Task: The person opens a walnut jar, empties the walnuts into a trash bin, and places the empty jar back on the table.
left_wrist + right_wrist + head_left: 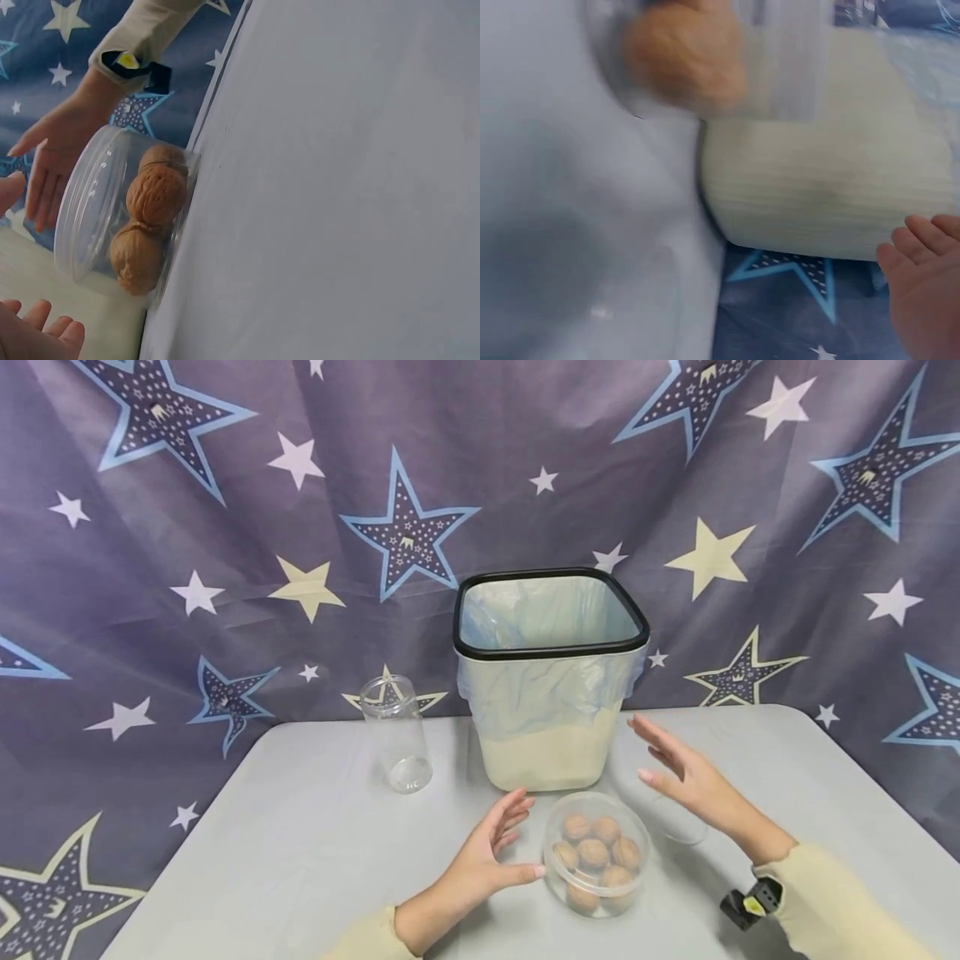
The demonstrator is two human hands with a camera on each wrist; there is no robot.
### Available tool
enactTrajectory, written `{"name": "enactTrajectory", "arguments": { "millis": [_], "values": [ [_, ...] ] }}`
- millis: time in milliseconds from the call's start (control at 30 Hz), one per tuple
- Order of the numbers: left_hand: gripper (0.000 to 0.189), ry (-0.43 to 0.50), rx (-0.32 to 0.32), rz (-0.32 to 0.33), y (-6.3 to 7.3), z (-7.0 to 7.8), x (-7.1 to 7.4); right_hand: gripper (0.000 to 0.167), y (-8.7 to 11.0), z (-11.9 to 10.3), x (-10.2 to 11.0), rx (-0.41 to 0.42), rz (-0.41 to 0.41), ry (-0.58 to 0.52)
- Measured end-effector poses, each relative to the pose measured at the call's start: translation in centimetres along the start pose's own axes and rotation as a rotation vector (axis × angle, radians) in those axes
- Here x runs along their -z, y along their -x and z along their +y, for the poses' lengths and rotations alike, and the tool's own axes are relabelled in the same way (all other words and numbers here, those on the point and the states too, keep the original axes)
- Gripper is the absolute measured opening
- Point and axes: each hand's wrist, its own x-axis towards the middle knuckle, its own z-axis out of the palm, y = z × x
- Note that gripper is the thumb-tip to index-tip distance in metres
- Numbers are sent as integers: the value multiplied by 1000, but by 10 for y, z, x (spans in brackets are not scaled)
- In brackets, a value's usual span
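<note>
A clear round plastic tub (556, 887) holding several walnuts (593, 854) stands on the table. Just left of it is my left hand (483, 860), its thumb tip right at the tub's rim and its fingers spread and slightly bent. My right hand (693, 785) hovers to the right, fingers extended, holding nothing. A thin clear disc (693, 841) lies on the table beneath that hand and is partly hidden by it. In the left wrist view the walnuts (156, 195) show through the tub's side. The tub (799, 67) is blurred in the right wrist view.
Behind the tub stands a cream waste bin (547, 752) with a black rim and a bluish liner bag. A tall clear jar (397, 735) stands to its left. The grey table (315, 827) ends at a star-patterned curtain (405, 410).
</note>
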Motion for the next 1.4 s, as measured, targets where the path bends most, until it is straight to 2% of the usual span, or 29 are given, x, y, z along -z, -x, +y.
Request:
{"name": "enactTrajectory", "arguments": {
  "millis": [300,467,633,767,867,1067,1400],
  "values": [
    [91,1,30,-27,2,-2,-8,80,34,10,-12,2,-225,-31],
    [92,13,60,-33,3,-4,-12,88,46,20,-15,8,-325,-130],
    [92,10,71,-39,1,-5,-15,96,56,27,-20,-59,-393,-256],
    [92,-4,74,-33,0,-6,-16,100,61,29,-23,-136,-425,-335],
    [93,-19,74,-30,-3,-7,-17,101,61,29,-25,-159,-435,-367],
    [94,-45,51,-32,-9,-6,-19,105,59,32,-31,-167,-429,-325],
    [95,-61,49,-32,-18,-5,-25,103,58,37,-34,-243,-449,-309]
  ]
}}
